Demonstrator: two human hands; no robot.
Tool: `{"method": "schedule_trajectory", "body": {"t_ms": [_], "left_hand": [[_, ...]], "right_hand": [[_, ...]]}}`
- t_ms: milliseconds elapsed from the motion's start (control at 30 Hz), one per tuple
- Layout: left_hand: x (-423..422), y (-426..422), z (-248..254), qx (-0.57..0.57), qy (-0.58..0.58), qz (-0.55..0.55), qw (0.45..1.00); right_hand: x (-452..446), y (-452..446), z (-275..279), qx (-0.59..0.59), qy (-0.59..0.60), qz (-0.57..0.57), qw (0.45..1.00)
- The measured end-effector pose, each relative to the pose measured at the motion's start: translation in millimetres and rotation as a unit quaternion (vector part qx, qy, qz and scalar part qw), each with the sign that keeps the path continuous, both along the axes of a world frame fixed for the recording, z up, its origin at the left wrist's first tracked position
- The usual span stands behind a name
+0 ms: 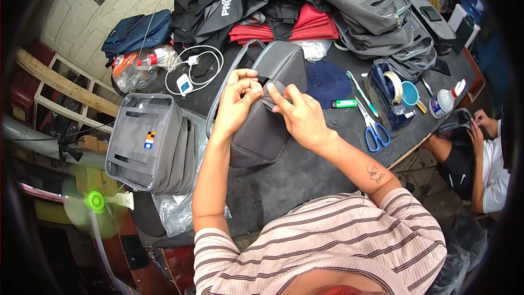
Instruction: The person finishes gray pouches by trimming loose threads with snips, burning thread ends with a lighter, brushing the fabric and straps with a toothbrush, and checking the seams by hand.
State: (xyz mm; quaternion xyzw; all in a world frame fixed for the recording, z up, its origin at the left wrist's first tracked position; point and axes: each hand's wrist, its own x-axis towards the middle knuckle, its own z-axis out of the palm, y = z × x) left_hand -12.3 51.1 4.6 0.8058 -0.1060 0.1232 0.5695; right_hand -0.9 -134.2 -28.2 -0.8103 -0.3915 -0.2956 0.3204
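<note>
Bag (257, 141) looks largely assembled; what is left cannot be told. Its upper fabric is pinched by left hand (236, 102) and right hand (303, 117).

1 held bag (261, 137), 1 lighter (344, 104), 1 toothbrush (366, 100), 1 pair of scissors (373, 127), 1 fan (96, 201).

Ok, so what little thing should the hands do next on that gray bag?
Maybe let the left hand steady the gray bag while the right hand gently smooths the small gray strip. The fingertips of both hands are close together there, but they hide exactly what they hold.
</note>
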Motion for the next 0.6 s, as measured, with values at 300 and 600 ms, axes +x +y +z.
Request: {"method": "schedule_trajectory", "body": {"t_ms": [300,600], "left_hand": [[-0.3,-2.4,0.6,-0.075,0.022,-0.003,0.997],[1.8,-0.7,-2.8,-0.089,0.034,0.006,0.995]], "right_hand": [[-3.0,8.7,-5.9,0.017,0.012,-0.020,1.000],[0.4,11.7,-11.0,0.039,0.025,-0.007,0.999]]}}
